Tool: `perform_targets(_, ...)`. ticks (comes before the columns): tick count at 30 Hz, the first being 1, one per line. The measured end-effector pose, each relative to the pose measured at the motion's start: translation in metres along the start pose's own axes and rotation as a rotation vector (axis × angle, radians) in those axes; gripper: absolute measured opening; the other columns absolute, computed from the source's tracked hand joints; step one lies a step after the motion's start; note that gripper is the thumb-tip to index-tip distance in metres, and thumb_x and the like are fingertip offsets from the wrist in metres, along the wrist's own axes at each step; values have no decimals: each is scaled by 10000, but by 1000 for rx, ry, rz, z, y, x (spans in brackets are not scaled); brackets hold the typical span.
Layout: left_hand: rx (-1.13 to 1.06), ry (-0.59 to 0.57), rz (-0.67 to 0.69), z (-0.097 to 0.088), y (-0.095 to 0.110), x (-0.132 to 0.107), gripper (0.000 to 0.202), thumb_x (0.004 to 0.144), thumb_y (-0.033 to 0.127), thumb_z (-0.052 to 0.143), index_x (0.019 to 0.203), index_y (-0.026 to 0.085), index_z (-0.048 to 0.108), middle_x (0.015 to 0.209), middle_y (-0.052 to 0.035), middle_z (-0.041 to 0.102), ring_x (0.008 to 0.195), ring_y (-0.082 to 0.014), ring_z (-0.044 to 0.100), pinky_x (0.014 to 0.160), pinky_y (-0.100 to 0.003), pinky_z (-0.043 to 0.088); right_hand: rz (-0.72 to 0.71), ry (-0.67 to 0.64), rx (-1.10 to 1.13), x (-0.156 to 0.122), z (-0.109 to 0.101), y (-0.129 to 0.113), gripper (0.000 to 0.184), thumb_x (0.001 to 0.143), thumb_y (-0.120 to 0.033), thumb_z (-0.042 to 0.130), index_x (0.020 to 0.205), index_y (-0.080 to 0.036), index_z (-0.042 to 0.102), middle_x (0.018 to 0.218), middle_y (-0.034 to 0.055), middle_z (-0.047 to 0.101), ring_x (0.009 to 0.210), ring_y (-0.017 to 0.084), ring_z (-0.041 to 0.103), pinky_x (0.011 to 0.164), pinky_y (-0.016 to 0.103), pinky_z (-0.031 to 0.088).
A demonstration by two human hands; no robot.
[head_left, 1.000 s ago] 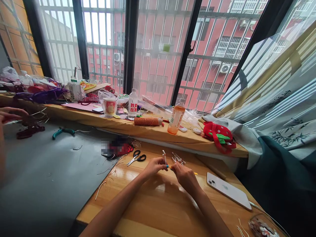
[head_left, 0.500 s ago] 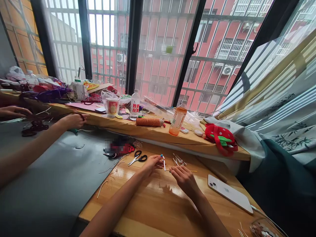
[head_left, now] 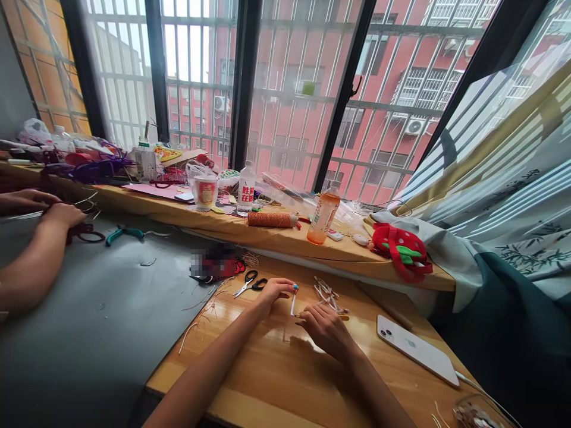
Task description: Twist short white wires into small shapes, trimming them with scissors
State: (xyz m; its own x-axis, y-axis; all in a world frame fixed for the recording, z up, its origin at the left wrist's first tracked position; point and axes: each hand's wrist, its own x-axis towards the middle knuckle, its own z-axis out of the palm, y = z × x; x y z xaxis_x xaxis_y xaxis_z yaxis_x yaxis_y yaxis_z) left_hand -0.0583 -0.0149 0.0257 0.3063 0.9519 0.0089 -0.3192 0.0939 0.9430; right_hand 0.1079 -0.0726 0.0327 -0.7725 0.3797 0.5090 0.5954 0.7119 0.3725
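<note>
My left hand (head_left: 277,289) is closed in a pinch on the blue end of a thin white strip (head_left: 293,304). The strip hangs down from my fingertips, above the wooden table. My right hand (head_left: 325,328) is closed around a thin yellowish stick (head_left: 343,318), its tip meeting the strip's lower end. Just behind the right hand lies a small pile of white cord pieces (head_left: 326,292). Black-handled scissors (head_left: 252,284) rest a little left of my left hand, blades pointing toward the left.
A white phone (head_left: 417,351) with a cable lies right. Behind, the ledge holds a cord spool (head_left: 271,220), an orange bottle (head_left: 323,217) and a red bag (head_left: 401,246). At left, a co-worker's hands (head_left: 60,215) are near teal pliers (head_left: 125,233).
The strip's lower end and my right hand have moved slightly down and left. The co-worker's nearer hand has drawn back left toward the other, uncovering the teal pliers.
</note>
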Motion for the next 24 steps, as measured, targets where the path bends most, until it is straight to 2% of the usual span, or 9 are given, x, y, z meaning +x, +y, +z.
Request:
perform_targets(7,35,-83,71,-2,-5,3,244,535,301,670,698,118,661,683,-53,627,673,-135,522,636,-234,345,22,33,-1,-1,5,-2,211,850,-159,334,728,-155,507,624,11,536,576,111,470,542,227,293)
perform_targets(14,59,-38,153,-2,-5,4,300,549,353,663,740,122,663,705,-55,628,699,-152,521,660,-251,348,175,47,-27,1,3,-3,182,843,-169,352,766,-165,518,643,13,543,566,109,484,542,225,295)
perform_targets(19,58,-34,178,-1,-3,2,273,559,347,655,718,124,667,679,-45,620,681,-147,512,660,-257,342,158,133,22,0,5,-3,164,844,-185,356,940,-135,480,696,30,577,586,104,504,550,210,323)
perform_targets(24,83,-48,176,-1,-3,1,240,565,329,652,697,130,669,659,-35,619,658,-137,503,656,-256,332,106,97,-34,0,3,-3,193,832,-106,339,778,-157,517,592,2,532,529,104,444,551,226,298)
